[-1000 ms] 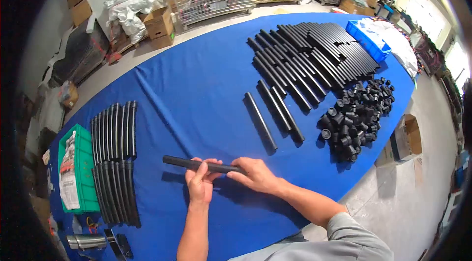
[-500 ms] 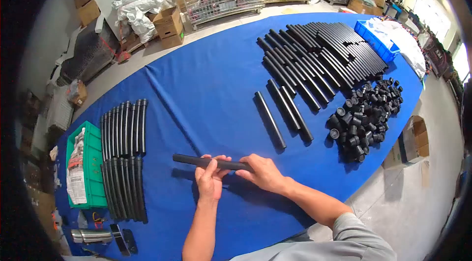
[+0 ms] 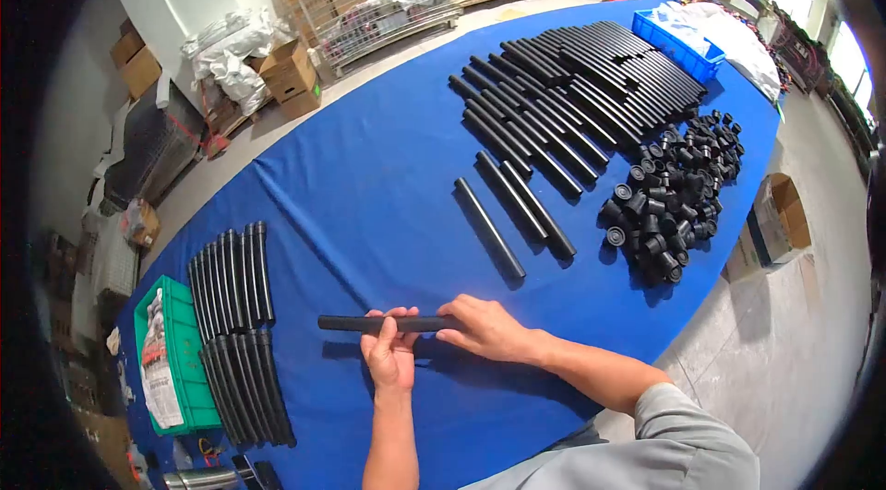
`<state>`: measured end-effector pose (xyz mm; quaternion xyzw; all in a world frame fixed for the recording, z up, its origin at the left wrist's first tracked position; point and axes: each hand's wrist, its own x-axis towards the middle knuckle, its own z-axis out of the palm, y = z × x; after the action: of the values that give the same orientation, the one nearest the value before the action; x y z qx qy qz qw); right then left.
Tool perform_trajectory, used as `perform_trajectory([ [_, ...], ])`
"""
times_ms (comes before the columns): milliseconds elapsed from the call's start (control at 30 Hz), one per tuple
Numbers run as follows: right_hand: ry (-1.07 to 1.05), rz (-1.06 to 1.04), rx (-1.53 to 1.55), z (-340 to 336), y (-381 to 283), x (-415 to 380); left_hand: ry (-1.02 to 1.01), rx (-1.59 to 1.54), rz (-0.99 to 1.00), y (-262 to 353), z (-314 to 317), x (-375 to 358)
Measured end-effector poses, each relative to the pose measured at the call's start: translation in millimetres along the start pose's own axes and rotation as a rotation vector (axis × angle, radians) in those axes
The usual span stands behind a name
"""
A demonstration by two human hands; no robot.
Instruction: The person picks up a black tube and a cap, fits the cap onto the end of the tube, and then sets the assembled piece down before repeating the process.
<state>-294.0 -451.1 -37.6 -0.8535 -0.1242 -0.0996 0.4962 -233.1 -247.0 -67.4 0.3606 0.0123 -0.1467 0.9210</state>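
Note:
A black tube (image 3: 345, 323) lies level between my two hands, above the near part of the blue cloth. My left hand (image 3: 391, 352) grips it near the middle, with the thumb on the near side and the fingers behind. My right hand (image 3: 489, 328) wraps around the tube's right end, and that end is hidden in the fingers. Beyond my hands, a few loose tubes (image 3: 489, 227) rest on the cloth. Past them spreads a large group of black tubes (image 3: 591, 89), with a heap of black end caps (image 3: 660, 204) on its right.
Two rows of capped tubes (image 3: 242, 379) lie at the left beside a green crate (image 3: 192, 388) containing printed paper. A blue bin (image 3: 678, 49) stands at the far right of the blue-covered table (image 3: 369, 158). An open cardboard box (image 3: 775, 222) is on the floor at right.
The camera view has shifted and turned slightly. The tube has gone from a slight tilt to nearly level, with both hands still on it.

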Motion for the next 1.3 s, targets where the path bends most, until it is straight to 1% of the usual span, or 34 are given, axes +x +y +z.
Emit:
perform_trajectory([
  [200, -0.067, 0.002, 0.031, -1, 7, 0, -0.044, 0.024, 0.007, 1, -1, 0],
  [300, -0.033, -0.018, 0.025, -1, 3, -1, -0.039, 0.014, 0.018, -1, -2, 0],
  [400, -0.001, -0.029, 0.002, 6, 2, -4, 0.051, 0.039, 0.030, -2, 2, -2],
  [500, 0.021, -0.038, -0.034, 12, 9, -4, 0.056, 0.031, 0.038, -3, 1, -2],
  [600, -0.010, -0.016, -0.025, 7, 6, -3, 0.030, 0.043, 0.045, -3, 2, -1],
  [800, 0.011, -0.039, 0.001, 7, 7, -2, 0.054, 0.076, 0.068, -3, 5, -4],
  [900, 0.023, -0.007, -0.008, 9, 9, -4, 0.029, 0.069, 0.045, -3, 3, -3],
  [1000, -0.010, 0.017, 0.022, 5, 7, -3, -0.012, 0.046, 0.038, -2, 2, -2],
  [1100, -0.131, 0.121, 0.129, -4, 0, 1, -0.042, 0.016, 0.029, 0, 0, -1],
  [1200, -0.099, 0.134, 0.171, -4, 1, 1, -0.032, 0.014, 0.026, -3, -2, 0],
  [1300, 0.081, -0.035, 0.120, 6, 5, -1, -0.007, 0.022, -0.014, 0, -2, 1],
])
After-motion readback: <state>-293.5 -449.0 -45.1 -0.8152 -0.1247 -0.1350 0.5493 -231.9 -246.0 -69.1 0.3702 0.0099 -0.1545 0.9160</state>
